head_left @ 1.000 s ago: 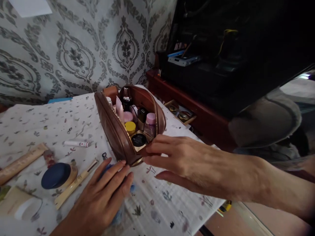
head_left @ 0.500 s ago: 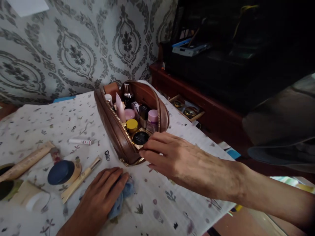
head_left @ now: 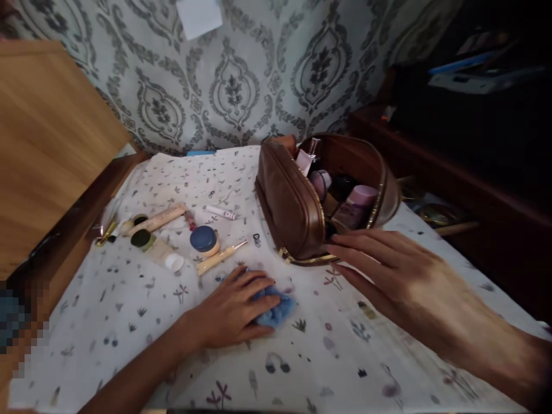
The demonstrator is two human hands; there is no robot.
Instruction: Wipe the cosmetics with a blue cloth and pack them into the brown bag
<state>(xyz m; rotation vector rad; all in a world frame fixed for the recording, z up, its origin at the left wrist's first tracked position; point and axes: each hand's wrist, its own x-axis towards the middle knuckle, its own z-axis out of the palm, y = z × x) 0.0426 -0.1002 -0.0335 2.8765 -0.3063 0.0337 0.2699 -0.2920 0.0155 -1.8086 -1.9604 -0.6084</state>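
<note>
My left hand (head_left: 239, 307) presses down on a crumpled blue cloth (head_left: 276, 307) on the table, fingers bent over it. At the front of an unzipped brown makeup bag (head_left: 288, 201), my right hand (head_left: 383, 270) has its fingers stretched out, their tips at the zipper edge beside a dark object. Inside the bag stand a pink-lidded jar (head_left: 362, 196), a pale pink tube (head_left: 304, 162) and other cosmetics, partly hidden by the bag's side. Left of the bag lie a blue-lidded jar (head_left: 203, 237) and a slim beige tube with a metallic tip (head_left: 215, 260).
A white pen-like tube (head_left: 221, 212), a long peach tube (head_left: 163, 221) and a white-capped beige tube (head_left: 161, 253) lie on the patterned tablecloth (head_left: 142, 368). A wooden panel (head_left: 56, 149) borders the left. Dark red furniture (head_left: 431, 167) stands at the right.
The view has swung left, so the bag appears farther right. The yellow lid and black compact top are hidden behind the bag's side. My left hand's fingers have spread over the cloth.
</note>
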